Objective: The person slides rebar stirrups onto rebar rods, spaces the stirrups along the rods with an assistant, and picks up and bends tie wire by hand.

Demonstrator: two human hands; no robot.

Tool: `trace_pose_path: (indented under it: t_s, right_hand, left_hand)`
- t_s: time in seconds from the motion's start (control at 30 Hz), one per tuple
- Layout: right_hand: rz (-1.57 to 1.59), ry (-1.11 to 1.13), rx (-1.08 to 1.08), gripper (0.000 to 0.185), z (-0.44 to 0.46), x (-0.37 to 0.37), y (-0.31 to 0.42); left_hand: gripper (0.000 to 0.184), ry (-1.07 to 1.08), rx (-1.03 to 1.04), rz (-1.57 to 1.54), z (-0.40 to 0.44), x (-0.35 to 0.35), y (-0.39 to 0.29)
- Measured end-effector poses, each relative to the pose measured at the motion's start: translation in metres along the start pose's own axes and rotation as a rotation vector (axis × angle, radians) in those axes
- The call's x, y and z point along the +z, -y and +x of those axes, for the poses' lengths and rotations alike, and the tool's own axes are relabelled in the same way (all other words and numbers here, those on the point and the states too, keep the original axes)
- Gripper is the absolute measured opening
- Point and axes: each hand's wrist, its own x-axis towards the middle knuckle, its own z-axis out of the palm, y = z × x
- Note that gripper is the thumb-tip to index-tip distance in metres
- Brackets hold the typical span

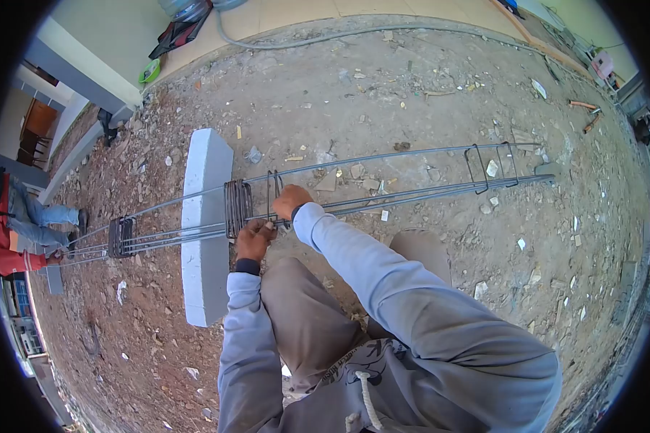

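Long steel rebar rods (383, 198) run across in front of me, resting over a white block (208, 267). Beside the block, a bundle of square steel stirrups (237, 209) is pushed together around the rods. My left hand (255, 240) is closed at the lower rods, just right of that bundle, with its fingertips at the foot of a single stirrup (270, 189). My right hand (294, 200) is closed in a fist against the same stirrup, between upper and lower rods. Whatever lies inside its fingers is hidden.
At the far left, a person in a red top (11, 231) bends over the rods' other end. More stirrups (121, 238) hang there, and two (491, 169) sit near the right end. Rubble covers the ground; a grey hose (303, 45) lies along the back.
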Motion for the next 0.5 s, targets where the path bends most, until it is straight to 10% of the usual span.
trace_pose_path:
  t_s: [0.5]
  right_hand:
    - [-0.288, -0.088, 0.376, 0.029, -0.054, -0.146, -0.177]
  left_hand:
    - [0.016, 0.108, -0.068, -0.09, -0.006, 0.056, -0.013]
